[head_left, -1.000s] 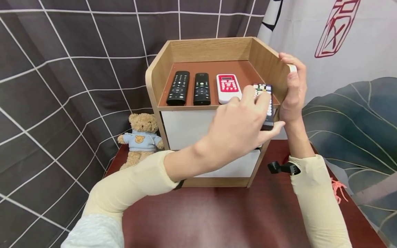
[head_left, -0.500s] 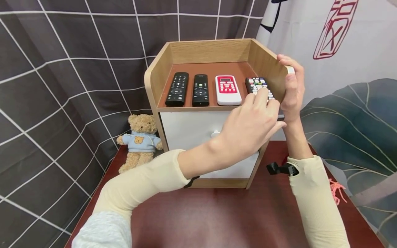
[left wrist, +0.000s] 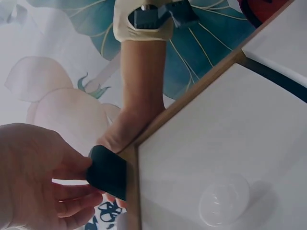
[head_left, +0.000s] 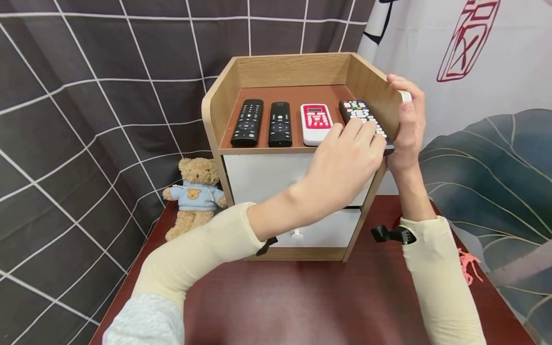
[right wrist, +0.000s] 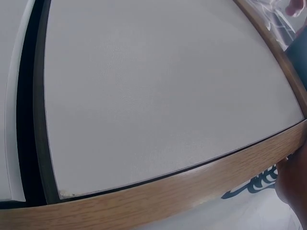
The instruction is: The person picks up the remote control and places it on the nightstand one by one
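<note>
My left hand point(head_left: 342, 167) holds a black remote control point(head_left: 355, 109) with white and coloured buttons at the right of the cabinet's brown top point(head_left: 293, 92). The remote slants, its far end toward the back left, and my fingers cover part of its near half. In the left wrist view, thumb and fingers pinch the remote's dark end point(left wrist: 108, 170) by the cabinet's wooden edge. My right hand point(head_left: 408, 127) grips the front edge of the right side panel point(head_left: 373, 91), thumb on the inner side. In the right wrist view only a bit of that hand point(right wrist: 293, 187) shows.
Two black remotes point(head_left: 247, 122) point(head_left: 280, 124) and a white-and-red remote point(head_left: 316, 124) lie in a row on the top. White drawers point(head_left: 263, 175) face forward. A teddy bear point(head_left: 196, 194) sits left of the cabinet on the dark red table point(head_left: 276, 297). Pink strings point(head_left: 467, 263) lie at right.
The held remote has moved back onto the top and turned, its far end now toward the back left. My left hand has shifted right with it. The right hand keeps its grip.
</note>
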The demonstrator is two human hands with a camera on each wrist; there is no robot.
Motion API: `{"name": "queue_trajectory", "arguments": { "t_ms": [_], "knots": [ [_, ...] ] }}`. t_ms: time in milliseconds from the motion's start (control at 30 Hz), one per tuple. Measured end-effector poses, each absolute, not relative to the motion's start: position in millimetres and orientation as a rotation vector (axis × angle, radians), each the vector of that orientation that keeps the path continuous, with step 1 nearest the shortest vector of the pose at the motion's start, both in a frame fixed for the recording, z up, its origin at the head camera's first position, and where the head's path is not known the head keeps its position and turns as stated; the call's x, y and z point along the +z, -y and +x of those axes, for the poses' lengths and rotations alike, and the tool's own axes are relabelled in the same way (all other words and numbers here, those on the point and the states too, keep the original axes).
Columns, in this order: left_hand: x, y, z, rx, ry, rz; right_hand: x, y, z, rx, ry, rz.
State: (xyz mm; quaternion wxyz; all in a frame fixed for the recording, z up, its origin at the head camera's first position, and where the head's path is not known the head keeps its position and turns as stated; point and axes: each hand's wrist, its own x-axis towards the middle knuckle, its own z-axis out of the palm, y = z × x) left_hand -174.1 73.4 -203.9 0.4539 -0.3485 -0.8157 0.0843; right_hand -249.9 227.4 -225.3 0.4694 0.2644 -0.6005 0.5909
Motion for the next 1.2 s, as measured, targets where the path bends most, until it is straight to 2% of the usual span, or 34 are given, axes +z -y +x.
{"name": "queue_trajectory", "arguments": {
  "t_ms": [433, 600, 967, 1200],
  "knots": [
    [-197.2, -79.7, -199.9, 0.223, 2.126, -0.874, -224.9, -227.0, -254.5, 1.45, 1.445, 0.691],
    [-194.7, -70.3, -202.5, 0.091, 2.131, -0.924, -227.8, -229.8, -259.0, 1.478, 1.431, 0.719],
    [-194.8, -16.7, -198.3, -0.228, 2.095, -1.085, -227.7, -239.4, -255.7, 1.465, 1.487, 0.672],
    [-210.6, 47.3, -203.5, -0.424, 1.84, -1.038, -233.0, -269.7, -242.7, 1.378, 1.697, 0.627]
  ]
}}
